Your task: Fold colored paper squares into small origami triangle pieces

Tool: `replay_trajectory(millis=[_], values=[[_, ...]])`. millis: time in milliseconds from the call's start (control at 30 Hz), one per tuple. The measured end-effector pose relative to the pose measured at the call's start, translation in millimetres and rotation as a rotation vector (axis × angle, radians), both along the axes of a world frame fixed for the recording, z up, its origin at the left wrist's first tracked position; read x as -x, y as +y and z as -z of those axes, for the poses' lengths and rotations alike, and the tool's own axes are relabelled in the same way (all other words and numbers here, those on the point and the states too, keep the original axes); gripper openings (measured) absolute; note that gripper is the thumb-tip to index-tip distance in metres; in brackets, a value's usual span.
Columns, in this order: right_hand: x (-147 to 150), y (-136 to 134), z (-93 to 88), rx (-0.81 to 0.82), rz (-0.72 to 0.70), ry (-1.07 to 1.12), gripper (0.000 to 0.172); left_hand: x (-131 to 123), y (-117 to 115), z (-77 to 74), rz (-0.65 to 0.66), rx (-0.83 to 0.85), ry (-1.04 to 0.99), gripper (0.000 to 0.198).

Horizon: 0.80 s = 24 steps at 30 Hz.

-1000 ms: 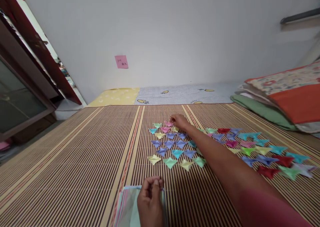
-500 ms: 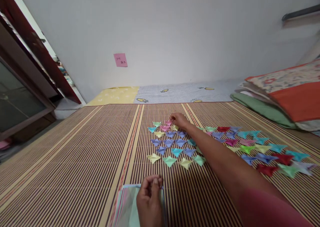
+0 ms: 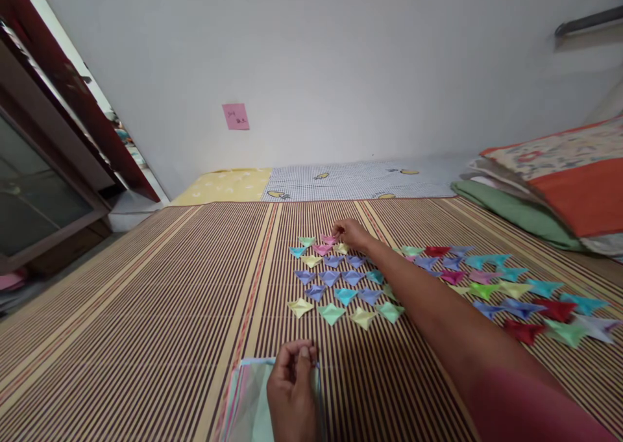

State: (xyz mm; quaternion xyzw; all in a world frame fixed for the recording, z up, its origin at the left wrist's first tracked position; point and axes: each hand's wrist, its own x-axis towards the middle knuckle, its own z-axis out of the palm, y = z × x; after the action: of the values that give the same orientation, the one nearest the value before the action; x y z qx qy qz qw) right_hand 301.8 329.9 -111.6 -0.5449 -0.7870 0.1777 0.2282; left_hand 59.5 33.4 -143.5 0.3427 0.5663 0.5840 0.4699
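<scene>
At the far end of the rows of folded paper boats, my right hand [image 3: 351,233] pinches the right tip of a pink paper boat [image 3: 329,239] that rests on the striped mat. A light green boat [image 3: 306,241] sits to its left, with another pink boat [image 3: 322,250] and a pale yellow one [image 3: 341,248] just nearer to me. Down at the front, my left hand [image 3: 293,390] is curled closed over a clear pouch [image 3: 248,396] with pastel sheets inside. Whether its fingers grip anything is hidden.
More boats in several colours, among them a dark red one [image 3: 523,331], spread rightward beyond my right forearm. Folded bedding [image 3: 574,195] is piled at the right. A wall with a pink note [image 3: 236,116] stands behind the striped mat [image 3: 160,299].
The view has shifted very slightly. Both hands stay where they were, with my right hand still at the pink paper boat.
</scene>
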Motion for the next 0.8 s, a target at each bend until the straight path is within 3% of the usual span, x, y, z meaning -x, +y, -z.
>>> replay_trajectory(millis=[233, 433, 567, 667, 800], values=[[1, -3, -7.7, -0.047, 0.041, -0.019, 0.033, -1, 0, -4.5, 0.009, 0.015, -0.021, 0.043], [3, -9, -14.8, -0.182, 0.118, 0.055, 0.031, -7, -3, -8.4, -0.032, -0.005, -0.040, 0.035], [2, -19, -28.8, -0.296, 0.165, 0.168, 0.029, -6, -3, -6.0, -0.015, -0.006, -0.036, 0.037], [-16, -47, -48.0, -0.392, 0.238, 0.256, 0.019, -4, -2, -3.2, -0.006, 0.006, -0.023, 0.038], [-71, -128, -73.3, -0.455, 0.365, 0.321, 0.014, -2, 0, -4.5, -0.010, 0.028, -0.010, 0.042]])
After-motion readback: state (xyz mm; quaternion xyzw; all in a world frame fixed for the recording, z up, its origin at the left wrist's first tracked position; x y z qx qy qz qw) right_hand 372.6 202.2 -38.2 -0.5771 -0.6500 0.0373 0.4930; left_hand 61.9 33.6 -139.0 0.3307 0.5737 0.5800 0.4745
